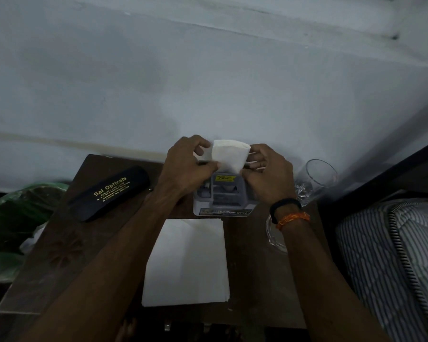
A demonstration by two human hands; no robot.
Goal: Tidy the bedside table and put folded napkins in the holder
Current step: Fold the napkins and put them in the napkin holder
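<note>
A folded white napkin (230,154) is held upright between both hands, its lower edge at the top of the grey napkin holder (223,196) with a yellow label. My left hand (188,164) pinches the napkin's left side and my right hand (267,171) grips its right side. A flat stack of white napkins (185,262) lies on the dark wooden bedside table (72,243) just in front of the holder.
A black glasses case (109,193) with gold lettering lies at the table's left. A clear drinking glass (316,181) stands right of the holder, with a glass dish (274,238) under my right wrist. A striped mattress (393,255) is at right, green bags (22,206) at left.
</note>
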